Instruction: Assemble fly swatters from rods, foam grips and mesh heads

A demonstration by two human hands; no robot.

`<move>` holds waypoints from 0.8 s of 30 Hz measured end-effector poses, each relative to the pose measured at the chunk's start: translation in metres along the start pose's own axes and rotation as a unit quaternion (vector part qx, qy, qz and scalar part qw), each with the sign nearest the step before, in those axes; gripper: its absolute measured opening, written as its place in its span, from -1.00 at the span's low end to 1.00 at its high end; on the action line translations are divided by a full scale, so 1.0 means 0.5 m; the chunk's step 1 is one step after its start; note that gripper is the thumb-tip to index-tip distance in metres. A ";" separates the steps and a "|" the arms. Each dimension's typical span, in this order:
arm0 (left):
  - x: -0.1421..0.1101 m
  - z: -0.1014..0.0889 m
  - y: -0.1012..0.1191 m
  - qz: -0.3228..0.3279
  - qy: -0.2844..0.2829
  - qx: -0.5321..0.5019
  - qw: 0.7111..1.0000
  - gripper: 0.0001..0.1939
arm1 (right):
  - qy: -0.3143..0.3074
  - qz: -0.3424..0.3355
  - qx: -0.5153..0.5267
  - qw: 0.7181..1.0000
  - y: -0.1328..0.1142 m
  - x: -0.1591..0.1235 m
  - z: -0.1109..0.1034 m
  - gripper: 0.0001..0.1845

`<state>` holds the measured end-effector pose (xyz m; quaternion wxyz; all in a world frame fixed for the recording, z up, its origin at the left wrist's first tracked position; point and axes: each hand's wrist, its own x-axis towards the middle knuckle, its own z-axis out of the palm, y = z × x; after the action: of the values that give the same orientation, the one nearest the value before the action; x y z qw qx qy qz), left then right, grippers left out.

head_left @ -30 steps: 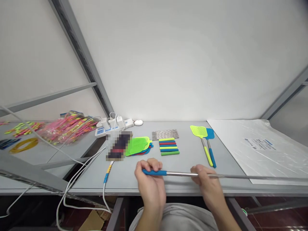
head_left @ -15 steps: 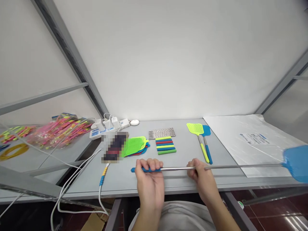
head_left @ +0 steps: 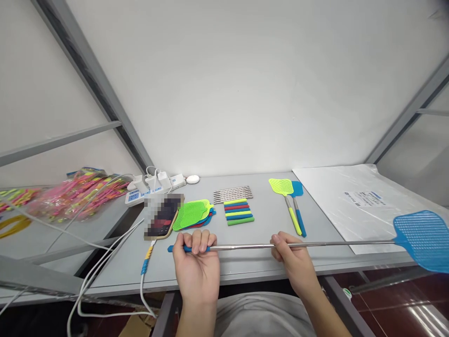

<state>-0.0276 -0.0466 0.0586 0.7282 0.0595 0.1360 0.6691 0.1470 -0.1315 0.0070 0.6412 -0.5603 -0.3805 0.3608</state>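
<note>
A blue fly swatter (head_left: 423, 238) with a long metal telescopic rod spans level in front of me above the table's front edge. My left hand (head_left: 198, 267), palm up, is wrapped round its blue handle. My right hand (head_left: 293, 257) pinches the rod near its middle. Beyond my hands lie a row of coloured handle grips (head_left: 239, 212), a row of metal rods (head_left: 233, 194) and a pile of swatter heads (head_left: 192, 214) with a green one on top. A yellow-green swatter (head_left: 281, 186) and a second blue swatter (head_left: 298, 188) lie side by side, rods pushed in.
A phone (head_left: 164, 217), partly blurred, lies at the left on a white cable. Behind it is a power strip (head_left: 135, 195) with plugs. A white wrapped sheet (head_left: 336, 196) covers the table's right part. Bagged pink items (head_left: 94, 194) sit on the left table beyond a metal frame.
My left hand has moved left with the handle, drawing more of the rod out between my hands. The right hand stays on the rod. The view has shifted slightly.
</note>
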 end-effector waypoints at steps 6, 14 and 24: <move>-0.016 0.008 -0.019 0.026 -0.002 0.029 0.999 -0.68 | 0.001 -0.009 -0.019 1.000 -0.034 -0.011 0.008 -0.47; -0.038 0.006 -0.062 -0.016 -0.005 0.048 0.999 -0.66 | -0.030 -0.021 -0.050 0.998 -0.042 -0.022 0.027 -0.47; 0.018 -0.007 0.009 -0.011 -0.030 -0.036 0.999 -0.68 | 0.064 -0.062 0.079 0.993 -0.012 0.018 -0.046 -0.47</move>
<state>-0.0323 -0.0374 0.0552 0.7411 0.0517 0.0900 0.6633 0.1717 -0.1342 0.0120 0.7276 -0.5054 -0.3429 0.3123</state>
